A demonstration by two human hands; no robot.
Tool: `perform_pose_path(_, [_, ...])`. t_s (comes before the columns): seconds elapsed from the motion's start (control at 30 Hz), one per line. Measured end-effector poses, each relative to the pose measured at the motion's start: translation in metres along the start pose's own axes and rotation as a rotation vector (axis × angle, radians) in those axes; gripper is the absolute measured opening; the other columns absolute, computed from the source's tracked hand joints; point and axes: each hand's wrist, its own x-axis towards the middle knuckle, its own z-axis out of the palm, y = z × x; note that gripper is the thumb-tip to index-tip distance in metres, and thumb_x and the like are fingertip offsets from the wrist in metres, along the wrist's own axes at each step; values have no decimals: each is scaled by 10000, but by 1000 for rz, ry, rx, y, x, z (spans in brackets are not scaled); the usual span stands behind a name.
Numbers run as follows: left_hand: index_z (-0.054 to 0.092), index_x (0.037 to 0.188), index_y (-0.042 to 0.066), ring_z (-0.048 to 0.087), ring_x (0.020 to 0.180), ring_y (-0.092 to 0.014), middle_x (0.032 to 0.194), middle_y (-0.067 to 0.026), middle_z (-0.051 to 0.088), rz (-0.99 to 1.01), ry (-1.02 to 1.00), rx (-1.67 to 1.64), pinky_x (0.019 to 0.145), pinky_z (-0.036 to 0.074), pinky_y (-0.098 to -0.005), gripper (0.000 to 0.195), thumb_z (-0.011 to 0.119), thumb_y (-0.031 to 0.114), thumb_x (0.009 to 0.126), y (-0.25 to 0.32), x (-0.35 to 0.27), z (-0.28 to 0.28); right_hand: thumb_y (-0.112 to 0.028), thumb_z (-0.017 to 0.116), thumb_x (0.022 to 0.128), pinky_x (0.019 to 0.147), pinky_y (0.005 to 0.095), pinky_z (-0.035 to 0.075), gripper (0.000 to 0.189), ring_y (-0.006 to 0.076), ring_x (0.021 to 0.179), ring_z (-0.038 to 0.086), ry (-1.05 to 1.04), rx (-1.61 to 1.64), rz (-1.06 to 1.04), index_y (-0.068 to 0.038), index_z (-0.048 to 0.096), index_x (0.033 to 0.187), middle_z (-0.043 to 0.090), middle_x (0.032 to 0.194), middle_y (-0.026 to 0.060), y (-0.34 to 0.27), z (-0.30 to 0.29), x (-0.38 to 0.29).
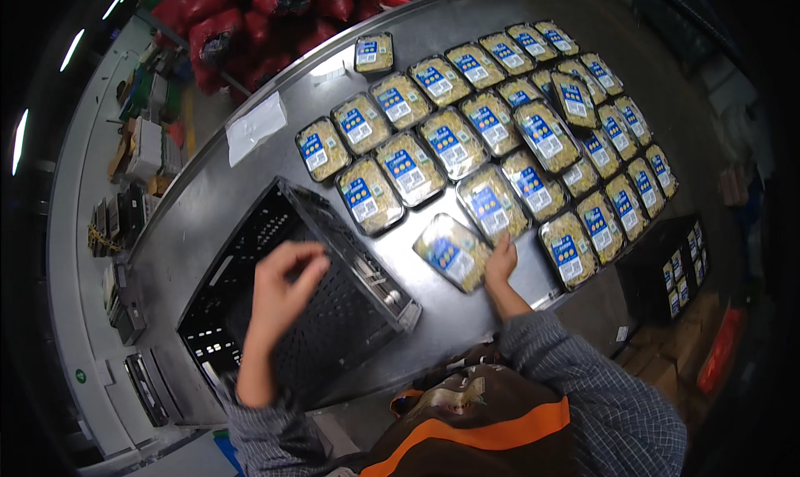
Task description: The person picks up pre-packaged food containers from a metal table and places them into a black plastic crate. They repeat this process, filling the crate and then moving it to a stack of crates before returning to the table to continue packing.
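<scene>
My right hand [502,264] grips the near right edge of a film-wrapped black plastic tray [453,252] of pale yellow, sprout-like food with a blue and white label. This tray looks slightly blurred and tilted, close to the steel table [431,333]. Just beyond it lies a similar wrapped tray [492,203]. Over a black perforated plastic crate [312,314], my left hand [287,289] is bent with a gap between thumb and fingers and nothing in it. No trays show in the visible part of the crate; my left forearm hides some of it.
Rows of wrapped trays [400,167] cover the table's far and right side, a few stacked on others. A white sheet [256,127] lies by the far edge. Red mesh sacks [219,33] are piled beyond. At lower right stands another black crate [650,277] holding labelled trays.
</scene>
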Motion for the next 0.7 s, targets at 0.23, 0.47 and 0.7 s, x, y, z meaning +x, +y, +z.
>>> perform_pose_path(0.23, [722, 1038, -4, 669, 768, -187, 881, -85, 724, -182, 57, 151, 710, 518, -320, 339, 668, 311, 926, -192, 261, -5, -265, 500, 1036, 613, 378, 400, 376, 200, 635, 436, -327, -87, -181, 42, 536, 822, 472, 664, 146, 10, -95, 9])
perform_pose_path(0.47, [672, 1167, 42, 615, 1071, -369, 1111, -210, 659, -94, 49, 658, 920, 478, -444, 462, 523, 433, 972, -300, 375, 36, -265, 438, 1069, 623, 293, 370, 366, 86, 687, 397, -390, -113, -70, -4, 506, 821, 448, 707, 2, 6, -89, 7])
perform_pose_path(0.7, [574, 1024, 37, 585, 1028, -431, 1064, -250, 638, -40, -179, 533, 858, 459, -495, 408, 430, 419, 1011, -313, 391, 78, -226, 462, 1053, 586, 297, 361, 313, 86, 660, 396, -366, 1, -84, -3, 514, 841, 450, 684, 2, 7, -73, 8])
